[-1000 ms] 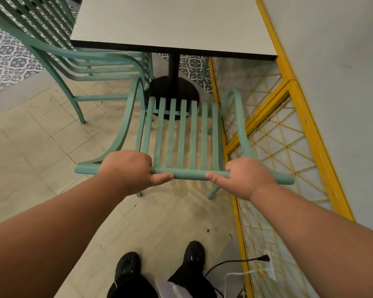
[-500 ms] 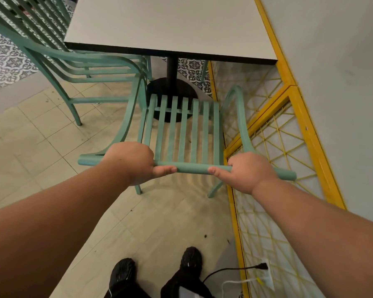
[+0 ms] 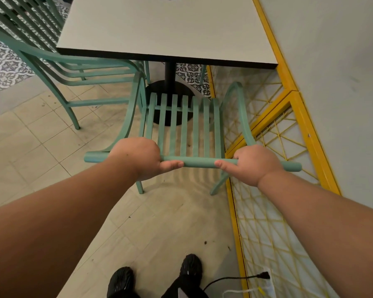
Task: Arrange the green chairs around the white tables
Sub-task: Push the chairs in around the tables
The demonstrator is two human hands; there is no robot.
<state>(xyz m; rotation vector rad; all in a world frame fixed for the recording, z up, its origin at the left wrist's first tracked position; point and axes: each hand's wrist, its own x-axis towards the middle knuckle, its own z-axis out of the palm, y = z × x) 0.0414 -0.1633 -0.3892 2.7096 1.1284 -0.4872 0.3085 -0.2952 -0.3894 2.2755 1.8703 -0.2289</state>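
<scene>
Tiled floor (image 3: 37, 134) bears green chair (image 3: 195, 125), more chairs (image 3: 95, 102) left, table base (image 3: 156, 90).

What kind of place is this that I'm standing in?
Most likely a cafe or small restaurant's seating area: a white pedestal table, a green slatted chair facing it with a matching green chair alongside, and patterned floor tiles past the plain ones.

left arm: bare, stretched forward | left hand (image 3: 138, 158): knuckles up, fingers curled over chair rail (image 3: 198, 163), thumb lying along it | right arm: bare, stretched forward | right hand (image 3: 254, 164): grips same rail, thumb pointing inward | hands: level, apart
</scene>
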